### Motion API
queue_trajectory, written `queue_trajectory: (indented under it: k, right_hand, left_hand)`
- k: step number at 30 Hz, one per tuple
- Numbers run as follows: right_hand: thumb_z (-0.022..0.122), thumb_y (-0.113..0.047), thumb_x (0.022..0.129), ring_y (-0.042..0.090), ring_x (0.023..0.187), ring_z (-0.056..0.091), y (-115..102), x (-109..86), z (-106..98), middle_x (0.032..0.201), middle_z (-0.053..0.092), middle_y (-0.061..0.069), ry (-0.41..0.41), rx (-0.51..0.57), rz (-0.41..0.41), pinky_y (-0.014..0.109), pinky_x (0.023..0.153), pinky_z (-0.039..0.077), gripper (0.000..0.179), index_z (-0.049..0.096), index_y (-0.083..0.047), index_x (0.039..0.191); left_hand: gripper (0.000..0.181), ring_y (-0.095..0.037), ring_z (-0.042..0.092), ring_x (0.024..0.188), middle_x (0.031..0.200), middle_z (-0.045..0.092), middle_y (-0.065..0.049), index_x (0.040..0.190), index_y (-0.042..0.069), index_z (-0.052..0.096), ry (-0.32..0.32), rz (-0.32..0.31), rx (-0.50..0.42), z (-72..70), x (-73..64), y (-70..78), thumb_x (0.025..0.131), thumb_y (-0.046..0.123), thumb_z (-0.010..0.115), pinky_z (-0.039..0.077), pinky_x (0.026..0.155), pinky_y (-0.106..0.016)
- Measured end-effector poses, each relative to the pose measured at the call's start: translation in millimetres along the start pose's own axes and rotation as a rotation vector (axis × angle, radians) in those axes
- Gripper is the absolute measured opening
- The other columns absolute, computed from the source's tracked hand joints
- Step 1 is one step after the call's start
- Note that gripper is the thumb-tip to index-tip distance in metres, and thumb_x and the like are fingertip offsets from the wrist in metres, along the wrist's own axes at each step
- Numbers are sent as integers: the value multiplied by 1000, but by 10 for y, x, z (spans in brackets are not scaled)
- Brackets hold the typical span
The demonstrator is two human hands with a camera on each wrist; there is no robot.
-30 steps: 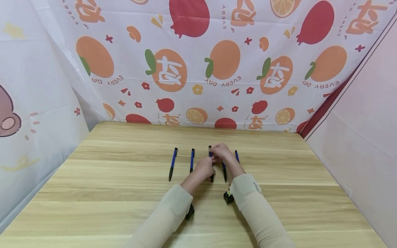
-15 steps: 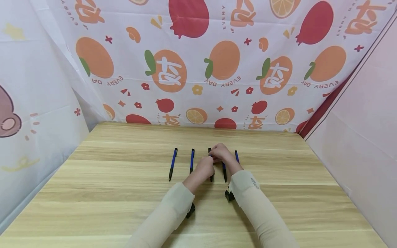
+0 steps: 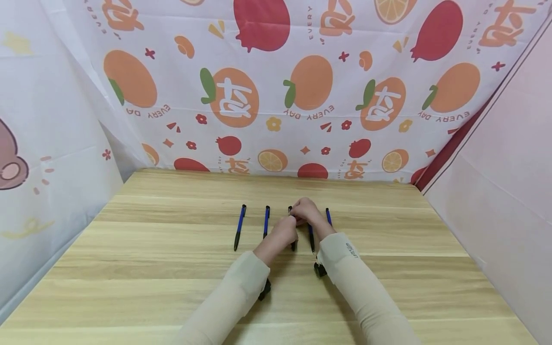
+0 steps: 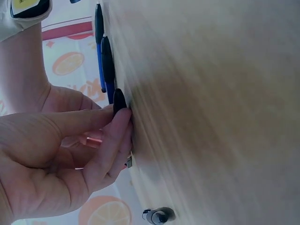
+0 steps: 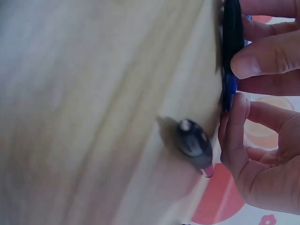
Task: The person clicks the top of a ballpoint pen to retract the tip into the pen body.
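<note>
Pinching left hand (image 3: 282,233): fingers are grasping the middle ballpoint pen (image 3: 293,246).
Right hand (image 3: 307,211): fingertips are grasping its clip end (image 3: 290,209).
Blue pens (image 3: 240,228): I'm seeing four more alongside.

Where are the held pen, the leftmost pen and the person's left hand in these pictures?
Held pen (image 5: 232,40): right wrist view, on its black part.
Leftmost pen (image 3: 240,225): head view, on its blue barrel.
Left hand (image 3: 283,232): head view, on the back of the hand.

A makeshift, curtained-off spot — a wood-grain table (image 3: 142,287) with a fruit-print cloth (image 3: 273,100) hung behind and pale sheets (image 3: 56,110) at either side (home or studio, unclear).
</note>
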State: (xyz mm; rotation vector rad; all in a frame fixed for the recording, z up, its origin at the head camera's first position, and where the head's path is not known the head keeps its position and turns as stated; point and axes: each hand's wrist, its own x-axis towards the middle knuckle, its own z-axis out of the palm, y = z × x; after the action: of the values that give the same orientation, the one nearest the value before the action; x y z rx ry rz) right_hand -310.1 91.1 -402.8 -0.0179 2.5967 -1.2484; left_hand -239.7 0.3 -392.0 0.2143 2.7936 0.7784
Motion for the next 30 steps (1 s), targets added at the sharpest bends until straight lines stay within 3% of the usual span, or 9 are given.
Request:
queue_trajectory:
  k: [7, 13, 17, 24, 30]
  right_hand:
    - [59, 2, 83, 17, 55, 58, -132, -79, -149, 81, 60, 13, -22, 76, 31, 32, 59, 55, 9, 63, 6, 90]
    - [59, -1, 85, 19, 60, 59, -187, -99, -360, 82, 56, 13, -24, 80, 13, 37, 65, 55, 10, 61, 6, 91]
    - [59, -2, 85, 21, 62, 60, -172, -95, -484, 84, 55, 13, -13, 52, 24, 36, 65, 55, 9, 61, 5, 90]
    - [58, -2, 84, 22, 64, 62, -73, -126, -572, 86, 57, 14, -16, -14, 63, 40, 70, 54, 11, 62, 6, 91]
    - [56, -1, 83, 17, 56, 59, 82, -132, -562, 65, 54, 6, -44, -57, 67, 39, 66, 54, 10, 61, 7, 81]
  left_hand:
    - [18, -19, 51, 66, 95, 61, -11, 94, -2, 64, 23, -13, 11, -57, 36, 6, 78, 4, 71, 47, 59, -27]
    - [31, -19, 50, 69, 102, 59, -11, 112, 0, 59, 30, 4, 40, -121, 42, 137, 83, 10, 67, 45, 57, -27]
    - [29, -18, 51, 69, 99, 59, -9, 112, 3, 59, 11, 23, 57, -121, 32, 256, 85, 12, 65, 44, 55, -27]
    - [19, -16, 50, 61, 84, 60, -9, 96, -2, 63, -20, 44, 72, 9, 47, 419, 82, 8, 68, 45, 53, -23]
    - [30, -18, 53, 73, 105, 58, -10, 104, -2, 62, -50, -3, 179, 140, 66, 498, 79, 12, 72, 48, 58, -24]
